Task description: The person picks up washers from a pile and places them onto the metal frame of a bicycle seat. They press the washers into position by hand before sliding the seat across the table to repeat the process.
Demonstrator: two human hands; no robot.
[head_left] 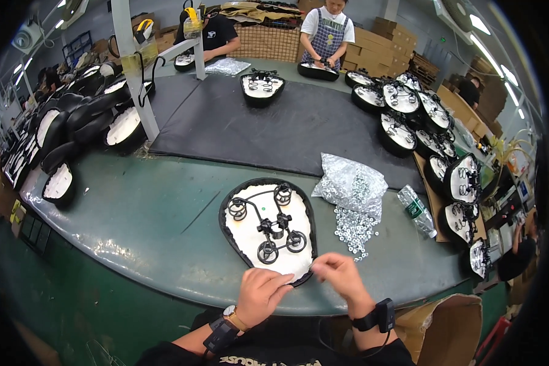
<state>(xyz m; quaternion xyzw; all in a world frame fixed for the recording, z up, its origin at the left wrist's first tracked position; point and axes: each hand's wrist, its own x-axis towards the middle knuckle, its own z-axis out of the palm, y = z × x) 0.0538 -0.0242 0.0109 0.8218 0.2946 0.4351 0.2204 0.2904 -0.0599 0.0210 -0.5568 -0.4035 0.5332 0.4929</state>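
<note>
An upside-down bicycle saddle (240, 235) lies on the green table in front of me, its black cover edge running around a white underside. A black metal frame with several coil springs (277, 226) sits on that underside. My left hand (262, 297) is at the saddle's near edge, thumb and fingers closed on the rim. Just right of it, my right hand (340, 276) holds thumb and forefinger together by the near right rim. Whatever is between those fingertips is too small to make out.
Metal nuts (355, 232) spill from a clear plastic bag (351, 180), with a water bottle (416, 210) beside it. Finished-looking saddles (399, 97) pile up at right, more saddles (125, 125) at left. Two people work across the table. A metal post (134, 79) rises at left.
</note>
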